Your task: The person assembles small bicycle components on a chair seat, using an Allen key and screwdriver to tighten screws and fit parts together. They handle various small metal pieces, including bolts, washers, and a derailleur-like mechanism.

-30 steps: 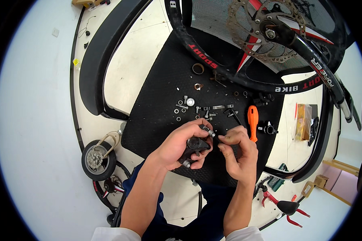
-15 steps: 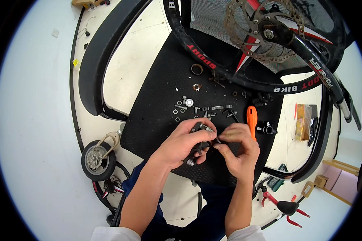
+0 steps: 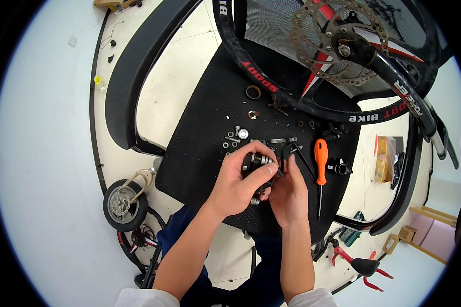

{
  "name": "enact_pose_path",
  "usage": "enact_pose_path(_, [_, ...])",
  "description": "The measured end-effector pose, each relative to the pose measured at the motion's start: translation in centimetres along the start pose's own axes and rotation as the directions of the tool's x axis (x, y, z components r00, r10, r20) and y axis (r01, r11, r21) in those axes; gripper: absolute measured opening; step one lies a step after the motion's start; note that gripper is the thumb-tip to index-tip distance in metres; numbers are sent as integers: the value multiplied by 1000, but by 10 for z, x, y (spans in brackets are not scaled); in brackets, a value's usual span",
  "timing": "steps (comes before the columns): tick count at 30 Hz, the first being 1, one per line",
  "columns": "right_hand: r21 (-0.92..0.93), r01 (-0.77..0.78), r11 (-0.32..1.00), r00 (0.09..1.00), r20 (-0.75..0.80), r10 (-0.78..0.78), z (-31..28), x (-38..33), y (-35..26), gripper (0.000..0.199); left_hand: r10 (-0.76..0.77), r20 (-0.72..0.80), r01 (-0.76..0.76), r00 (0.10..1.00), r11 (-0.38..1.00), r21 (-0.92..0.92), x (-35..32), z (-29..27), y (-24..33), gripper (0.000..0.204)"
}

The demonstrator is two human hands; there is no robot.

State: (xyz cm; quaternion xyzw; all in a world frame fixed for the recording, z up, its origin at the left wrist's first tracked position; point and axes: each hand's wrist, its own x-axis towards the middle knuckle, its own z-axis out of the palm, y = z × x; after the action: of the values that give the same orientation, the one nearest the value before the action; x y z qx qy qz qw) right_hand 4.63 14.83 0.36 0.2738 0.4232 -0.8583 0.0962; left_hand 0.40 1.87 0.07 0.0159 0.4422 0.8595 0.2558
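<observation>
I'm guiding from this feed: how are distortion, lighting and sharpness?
Head view: fisheye bows the long black skirting strip and leaves the corners black; head view: lighting is bright, fairly even, the orange-handled screwdriver clear; head view: the black-and-silver metal part in the left hand is partly covered, its dark detail hard to read.

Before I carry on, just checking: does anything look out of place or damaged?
Yes: washers and bolts lie loose on the chair seat, uncontained, so they might roll off. The wheel's brake disc looks brownish, perhaps rusty. I see nothing spilled.
</observation>
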Motion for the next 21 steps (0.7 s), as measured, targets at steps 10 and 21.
enact_pose_path(10, [88, 441, 893, 896, 14, -443, -17, 4, -30, 23, -218, 19, 219, 976, 975, -30, 0, 3, 4, 22])
enact_pose_path(21, [464, 228, 856, 973, -75, -218, -4, 1, -46, 34, -418, 90, 428, 904, 893, -143, 4, 3, -10, 26])
